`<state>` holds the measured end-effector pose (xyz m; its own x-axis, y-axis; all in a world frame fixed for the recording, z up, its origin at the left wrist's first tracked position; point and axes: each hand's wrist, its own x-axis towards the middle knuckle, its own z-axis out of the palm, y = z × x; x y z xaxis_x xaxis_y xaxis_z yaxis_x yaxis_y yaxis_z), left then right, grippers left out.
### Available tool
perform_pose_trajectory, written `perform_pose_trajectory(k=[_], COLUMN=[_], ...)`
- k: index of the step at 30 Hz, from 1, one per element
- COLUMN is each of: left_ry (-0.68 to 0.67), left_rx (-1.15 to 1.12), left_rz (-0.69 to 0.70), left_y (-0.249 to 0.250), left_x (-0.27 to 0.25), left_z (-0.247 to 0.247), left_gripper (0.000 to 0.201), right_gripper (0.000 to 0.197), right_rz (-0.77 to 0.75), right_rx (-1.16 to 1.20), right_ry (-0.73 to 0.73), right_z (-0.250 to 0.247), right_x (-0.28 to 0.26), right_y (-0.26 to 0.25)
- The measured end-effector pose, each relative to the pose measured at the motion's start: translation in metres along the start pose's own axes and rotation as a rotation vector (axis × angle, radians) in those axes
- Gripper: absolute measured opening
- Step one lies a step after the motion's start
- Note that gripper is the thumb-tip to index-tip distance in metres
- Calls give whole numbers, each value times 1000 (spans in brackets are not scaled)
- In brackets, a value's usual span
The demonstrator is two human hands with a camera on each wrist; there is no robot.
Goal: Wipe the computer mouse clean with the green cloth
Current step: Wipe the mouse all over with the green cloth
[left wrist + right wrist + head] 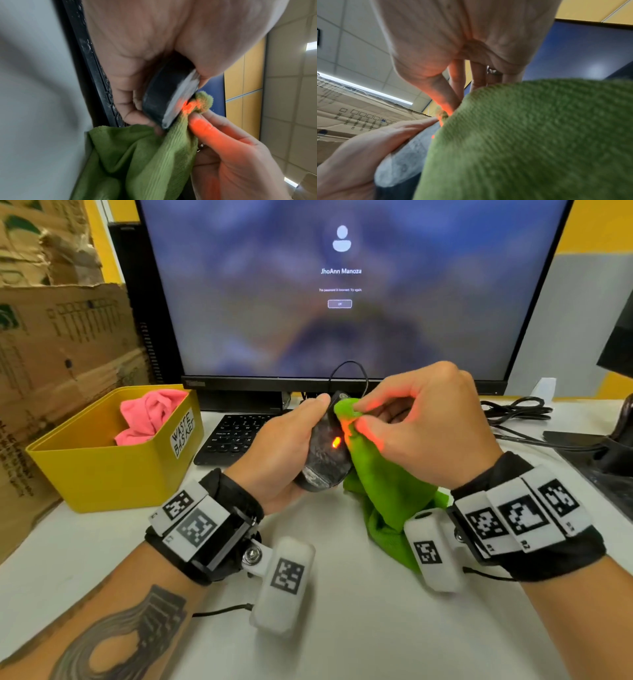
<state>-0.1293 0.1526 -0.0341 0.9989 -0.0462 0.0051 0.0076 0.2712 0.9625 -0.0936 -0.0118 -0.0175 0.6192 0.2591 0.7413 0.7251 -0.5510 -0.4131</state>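
My left hand (pixel 291 440) grips the black wired computer mouse (pixel 323 457) above the desk, its underside turned toward my right hand and its red sensor light glowing. My right hand (pixel 411 426) pinches a bunched part of the green cloth (pixel 383 491) and presses it against the mouse's underside beside the light. The rest of the cloth hangs down onto the white desk (pixel 359 628). In the left wrist view the mouse (pixel 159 97) sits between thumb and fingers, the cloth (pixel 137 155) draped below. The cloth (pixel 530 142) fills most of the right wrist view, the mouse's grey base (pixel 406 162) at lower left.
A monitor (pixel 342 285) stands close behind the hands, with a black keyboard (pixel 236 436) under it. A yellow waste basket (pixel 102 460) holding a pink cloth (pixel 147 416) is at left, next to cardboard boxes (pixel 58 337). Black cables (pixel 517 412) and a dark stand lie at right.
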Motion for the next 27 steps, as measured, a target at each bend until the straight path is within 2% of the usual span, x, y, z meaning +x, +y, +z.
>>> perform_pose_trajectory(k=[5,10,14,22,24,27], left_ry=[-79,-103,-106,-185,-168,-125], left_rx=[9,75,53,133,144,174], left_rz=[-1,18,45,82,86,127], left_y=[-5,-8,-6,-13,-11,-7], left_x=[-4,1,2,7,9,6], left_z=[4,1,-2,-3,-7,-9], left_gripper=[39,44,36,39,32,34], right_gripper=[3,2,4,2,2,4], right_rz=[13,24,72,45,72,109], right_rx=[-12,15,-60,14,1,-58], right_ry=[121,51,19,57,26,11], right_z=[2,1,-9,1,-2,-6], right_x=[1,1,2,2,2,2], right_y=[-1,-2,7,-3,2,9])
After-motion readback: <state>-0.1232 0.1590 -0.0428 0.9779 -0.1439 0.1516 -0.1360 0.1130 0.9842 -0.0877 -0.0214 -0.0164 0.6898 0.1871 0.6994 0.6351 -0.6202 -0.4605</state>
